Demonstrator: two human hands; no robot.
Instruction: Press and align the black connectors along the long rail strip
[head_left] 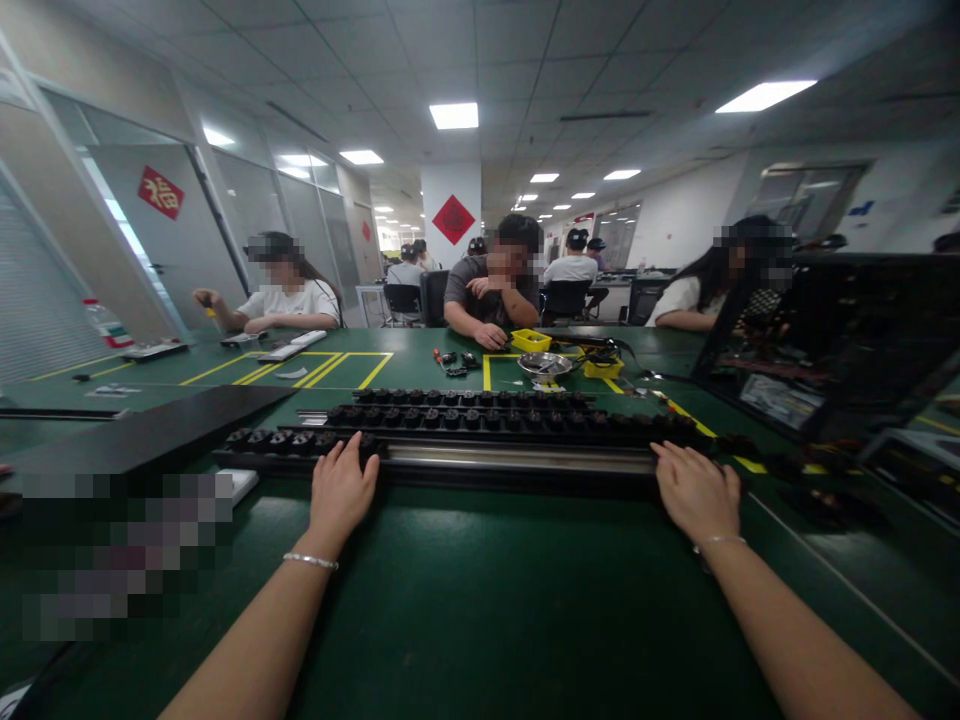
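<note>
A long black rail [517, 459] with a bare metal channel lies crosswise on the green table before me. Several round black sockets [280, 440] sit in a row at its left end. My left hand [343, 487] is over that end, fingers on the sockets and thumb along the near side, closed on the rail. Toward the right end, my right hand [697, 490] grips the rail from above, its fingertips over the top and its underside hidden. Just behind lie more socket strips [465, 419], each with several black sockets in line.
A metal bowl [544, 366] and yellow bins [531, 341] stand farther back. To the right is an open black case [832, 350]; a dark panel [150, 428] lies left. Across the table sit co-workers, one with a hand [491, 337] on the tabletop.
</note>
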